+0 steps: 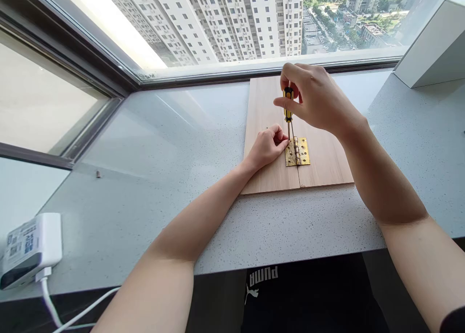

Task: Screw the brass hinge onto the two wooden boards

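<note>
Hinge [297,151]: one, made of two leaves with one knuckled barrel between them
Boards [327,163]: two, pale wood with faint grain, side by side, their seam showing below the hinge
Screwdriver [288,104]: one, nearly upright, handle striped yellow and black, slim shaft pointing down to the hinge's upper left part
Hands: two, both right of the frame's middle
Right hand [305,93]: fingers grasping the screwdriver by its handle, above the hinge
Left hand [268,145]: resting on the left board, fingers pinched together at the hinge's upper left corner; cannot tell whether anything small sits between them
Hinge place: right of the frame's centre, lying flat across the seam, one leaf on each board
Hinge look: gold-coloured, the left leaf darkly speckled, the barrel coppery and banded, several holes in the leaves, too small to count surely
Counter [145,178]: one, pale grey and speckled, across the frame under the boards
Small brown piece [98,174]: one, screw-like, on the counter at the left
White device [51,238]: one, labelled, lower left, with a white cable [46,294] plugged in
White box [432,42]: one, upper right
</note>
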Demonstrator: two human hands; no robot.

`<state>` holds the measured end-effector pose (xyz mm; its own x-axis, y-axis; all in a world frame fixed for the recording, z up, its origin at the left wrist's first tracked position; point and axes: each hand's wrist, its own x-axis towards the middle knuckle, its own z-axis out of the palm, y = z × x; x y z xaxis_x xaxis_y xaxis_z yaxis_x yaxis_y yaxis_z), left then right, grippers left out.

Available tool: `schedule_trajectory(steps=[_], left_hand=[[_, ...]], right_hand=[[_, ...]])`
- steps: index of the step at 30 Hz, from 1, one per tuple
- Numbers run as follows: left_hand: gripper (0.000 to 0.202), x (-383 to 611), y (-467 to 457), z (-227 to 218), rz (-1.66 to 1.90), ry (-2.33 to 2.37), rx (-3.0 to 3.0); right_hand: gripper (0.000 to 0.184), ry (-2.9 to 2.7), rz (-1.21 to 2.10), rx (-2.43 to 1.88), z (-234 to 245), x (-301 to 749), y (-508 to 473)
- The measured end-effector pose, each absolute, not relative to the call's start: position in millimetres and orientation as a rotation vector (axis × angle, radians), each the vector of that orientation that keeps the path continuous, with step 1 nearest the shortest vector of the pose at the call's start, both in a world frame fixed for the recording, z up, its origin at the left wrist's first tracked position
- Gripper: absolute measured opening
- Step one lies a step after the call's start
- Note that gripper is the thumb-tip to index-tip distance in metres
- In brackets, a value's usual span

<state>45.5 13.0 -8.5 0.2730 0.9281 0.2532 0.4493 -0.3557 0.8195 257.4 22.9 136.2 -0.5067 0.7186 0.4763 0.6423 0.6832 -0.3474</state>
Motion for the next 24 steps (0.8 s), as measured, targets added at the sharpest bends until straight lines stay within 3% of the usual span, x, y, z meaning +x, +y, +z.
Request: schedule_trajectory(steps=[4, 8, 12, 18, 24], left_hand=[[0.038, 46, 12, -7, 0.979, 1.26, 1.942], [0.038, 46, 14, -8, 0.991, 1.257, 1.959], [0.038, 46, 14, -9, 0.992, 1.25, 1.949], [0.039, 46, 13, -7, 1.001, 1.224, 1.92], [0.039, 47, 12, -6, 1.0, 1.217, 1.921]], right_hand=[[0.015, -2.341, 0.322, -1.018, 143, 256, 17], [0.018, -2.407, 0.344, -0.961, 149, 256, 13], [0.007, -2.41, 0.317, -1.009, 151, 256, 12], [0.027, -2.368, 0.103, -1.21, 149, 253, 9], [0.01, -2.396, 0.157, -1.124, 140, 253, 15]])
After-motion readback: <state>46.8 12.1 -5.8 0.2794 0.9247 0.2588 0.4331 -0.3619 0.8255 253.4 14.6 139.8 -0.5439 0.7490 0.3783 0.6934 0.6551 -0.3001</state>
